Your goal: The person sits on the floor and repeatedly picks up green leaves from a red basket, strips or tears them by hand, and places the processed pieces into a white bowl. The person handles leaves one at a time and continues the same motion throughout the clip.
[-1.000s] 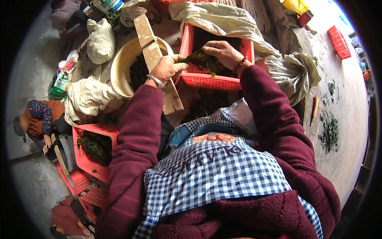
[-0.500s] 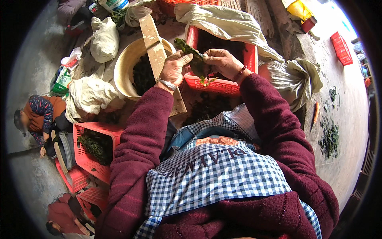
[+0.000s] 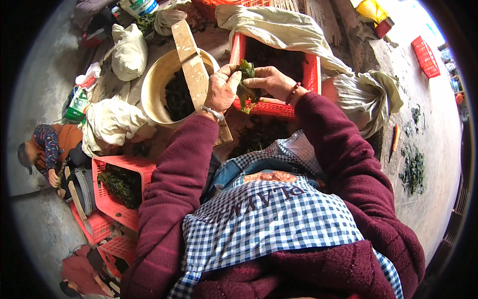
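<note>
My left hand (image 3: 222, 90) and my right hand (image 3: 275, 83) are closed on the same piece of dark green seaweed (image 3: 246, 93). The left pinches one side between thumb and fingers, the right pinches the other, and a paler, frayed end hangs below. Both hands are above the near side of a red plastic crate (image 3: 312, 74) with dark seaweed inside. Just left stands a cream bucket (image 3: 147, 94), also with dark seaweed in it. A worn wooden board (image 3: 191, 62) lies across the bucket, passing under my left wrist.
Tied pale sacks (image 3: 128, 52) lie at the left; another sack (image 3: 362, 99) sits right of the crate. A tilted red crate (image 3: 119, 212) holds seaweed beside my left arm. Two people (image 3: 62, 137) work at the left edge. An orange-handled knife (image 3: 396, 138) lies at right near scattered seaweed (image 3: 412, 169).
My hands have drawn closer together, and the seaweed between them is now bunched and hangs lower instead of stretching up to the left. A co-worker's hands at left have moved.
</note>
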The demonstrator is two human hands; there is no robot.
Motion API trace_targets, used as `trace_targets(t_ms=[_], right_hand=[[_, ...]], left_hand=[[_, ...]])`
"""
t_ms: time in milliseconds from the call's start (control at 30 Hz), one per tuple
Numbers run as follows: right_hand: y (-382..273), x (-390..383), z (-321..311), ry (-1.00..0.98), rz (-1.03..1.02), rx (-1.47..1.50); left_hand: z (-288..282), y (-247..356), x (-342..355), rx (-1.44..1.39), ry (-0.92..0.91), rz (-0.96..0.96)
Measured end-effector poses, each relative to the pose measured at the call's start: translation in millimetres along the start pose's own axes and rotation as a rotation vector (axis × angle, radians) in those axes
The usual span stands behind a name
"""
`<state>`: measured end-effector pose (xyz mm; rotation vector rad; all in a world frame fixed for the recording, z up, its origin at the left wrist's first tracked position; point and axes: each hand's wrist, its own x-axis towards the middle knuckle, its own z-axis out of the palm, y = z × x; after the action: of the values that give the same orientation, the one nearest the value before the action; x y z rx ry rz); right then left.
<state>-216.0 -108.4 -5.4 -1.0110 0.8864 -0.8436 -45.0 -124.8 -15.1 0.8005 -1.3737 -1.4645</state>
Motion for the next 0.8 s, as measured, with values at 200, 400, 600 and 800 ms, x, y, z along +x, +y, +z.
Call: trace_targets(t_ms=[200, 400, 600, 800], right_hand=[[2, 5, -9, 0.075, -0.024, -0.068], [8, 9, -9, 0.062, -0.213, -0.088], [8, 9, 0, 0.108, -0.277, -0.561], [33, 19, -11, 0.334, -0.438, -0.995]], left_hand=[[-5, -5, 4, 0.192, 0.224, 0.004], [-1, -4, 1, 0.021, 0.009, -0.059], [0, -17, -1, 0.408, 0.084, 0.148], [9, -16, -9, 0.537, 0.164, 0.168]])
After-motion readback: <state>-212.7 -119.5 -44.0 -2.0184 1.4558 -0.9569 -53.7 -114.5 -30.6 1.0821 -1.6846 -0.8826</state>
